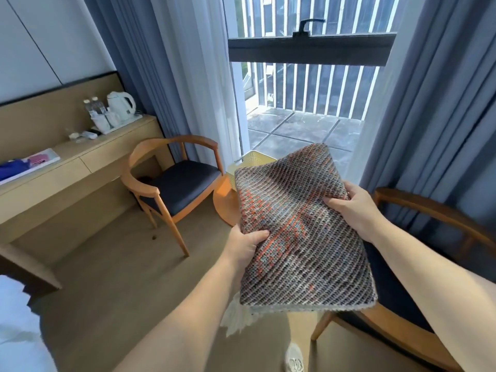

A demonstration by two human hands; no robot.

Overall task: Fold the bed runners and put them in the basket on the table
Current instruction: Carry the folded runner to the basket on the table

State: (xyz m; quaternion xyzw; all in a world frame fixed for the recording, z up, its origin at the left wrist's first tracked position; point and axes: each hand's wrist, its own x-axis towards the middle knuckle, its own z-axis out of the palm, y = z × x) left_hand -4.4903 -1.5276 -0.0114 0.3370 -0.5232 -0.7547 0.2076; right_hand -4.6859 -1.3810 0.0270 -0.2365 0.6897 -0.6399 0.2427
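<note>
A folded bed runner (298, 232), woven grey with orange and blue flecks and a white fringe hanging below, is held flat in the air in front of me. My left hand (245, 244) grips its near left edge. My right hand (351, 208) grips its right edge. Behind the runner a pale yellow perforated basket (251, 161) stands on a small round wooden table (224, 202); the runner hides most of both.
A wooden armchair (174, 183) with a dark seat stands left of the table, another armchair (418, 264) at the right. A long desk (80, 162) carries a kettle and bottles. White bedding (18, 331) shows at lower left. Curtains frame a balcony window.
</note>
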